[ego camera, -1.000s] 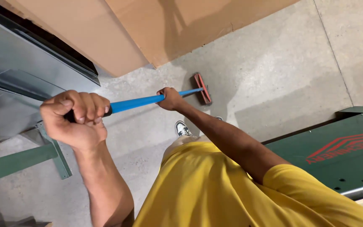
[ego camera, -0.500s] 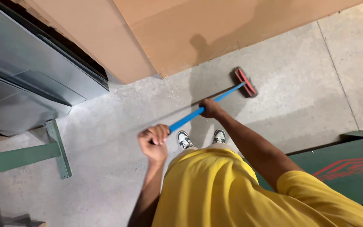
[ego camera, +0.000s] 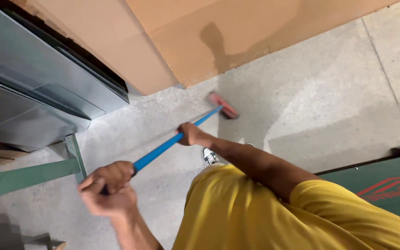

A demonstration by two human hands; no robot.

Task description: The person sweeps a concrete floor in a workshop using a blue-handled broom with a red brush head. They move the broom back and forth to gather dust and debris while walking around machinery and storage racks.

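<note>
A push broom with a blue handle (ego camera: 163, 149) and a red head (ego camera: 223, 105) rests on the concrete floor (ego camera: 311, 97) near the cardboard sheets. My left hand (ego camera: 109, 187) is closed around the near end of the handle, low in the view. My right hand (ego camera: 191, 134) grips the handle farther along, with its arm stretched out from my yellow shirt (ego camera: 255, 217). The broom head lies beside the edge of the brown cardboard (ego camera: 237, 32). One of my shoes (ego camera: 210, 156) shows under the right arm.
Grey sheet-metal panels (ego camera: 33, 88) lean at the left above a green metal frame (ego camera: 28, 173). Large cardboard sheets lean along the top. A dark green metal surface with red markings (ego camera: 390, 185) sits at the lower right.
The broom head has swept back toward me and to the left along the cardboard edge. My left hand has pulled the handle end back and down.
</note>
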